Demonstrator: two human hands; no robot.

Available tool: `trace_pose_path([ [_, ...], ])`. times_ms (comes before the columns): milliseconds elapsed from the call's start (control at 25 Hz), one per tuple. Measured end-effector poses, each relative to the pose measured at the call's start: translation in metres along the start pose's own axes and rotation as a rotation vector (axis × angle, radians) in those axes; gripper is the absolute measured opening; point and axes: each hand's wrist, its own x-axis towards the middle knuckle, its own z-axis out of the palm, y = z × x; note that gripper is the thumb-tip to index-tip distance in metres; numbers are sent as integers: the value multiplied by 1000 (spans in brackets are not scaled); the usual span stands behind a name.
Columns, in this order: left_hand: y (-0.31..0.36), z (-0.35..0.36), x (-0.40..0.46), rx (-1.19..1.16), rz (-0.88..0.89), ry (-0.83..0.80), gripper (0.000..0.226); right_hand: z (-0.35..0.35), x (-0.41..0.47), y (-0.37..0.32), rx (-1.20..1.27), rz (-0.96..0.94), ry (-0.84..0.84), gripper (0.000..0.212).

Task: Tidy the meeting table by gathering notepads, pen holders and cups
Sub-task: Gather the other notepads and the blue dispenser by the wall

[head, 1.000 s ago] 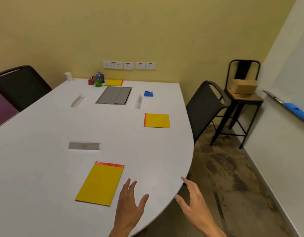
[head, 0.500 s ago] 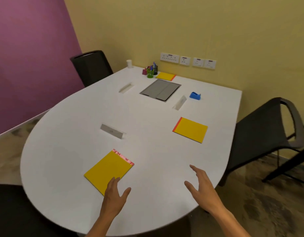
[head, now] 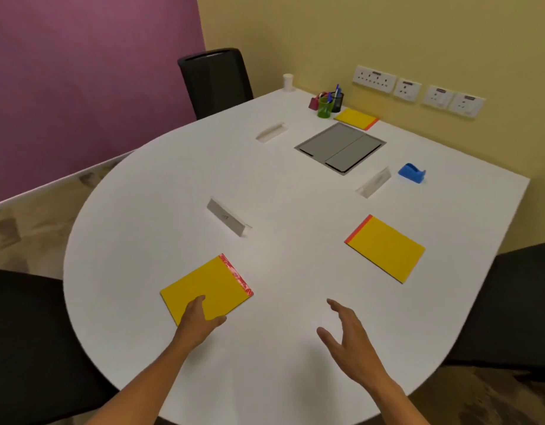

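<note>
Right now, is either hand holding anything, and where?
Nothing is lifted. The left hand rests on the nearest yellow notepad at its near corner; the right hand is empty.

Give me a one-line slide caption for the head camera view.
Left hand on the nearest yellow notepad; right hand open above the white table.

Office meeting room: large white tabletop (head: 295, 348) with flush cable hatch (head: 340, 147), name-card stands (head: 226, 216), yellow notepads (head: 386, 248), pen holders (head: 329, 102), black chairs (head: 216, 79), wall socket row (head: 418, 91).
</note>
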Motion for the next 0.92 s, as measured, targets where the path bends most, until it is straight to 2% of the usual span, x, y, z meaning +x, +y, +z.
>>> trace_pose_path([
  [240,1,-11,80,174,-36,56,90,43,60,-13,-16,-16,-234,61],
  [360,-2,-19,116,295,-67,35,101,68,82,-23,12,9,-357,61],
  [480,-6,-19,137,452,-88,-60,116,87,93,-29,14,32,-452,63],
  [720,-5,-15,148,670,-146,-60,123,95,104,-27,-9,64,-571,62],
  [800,-2,-20,152,656,-174,-68,119,92,105,-24,-10,73,-571,62],
  [920,-4,-22,152,596,-209,-109,102,87,102,-21,2,102,-554,62],
])
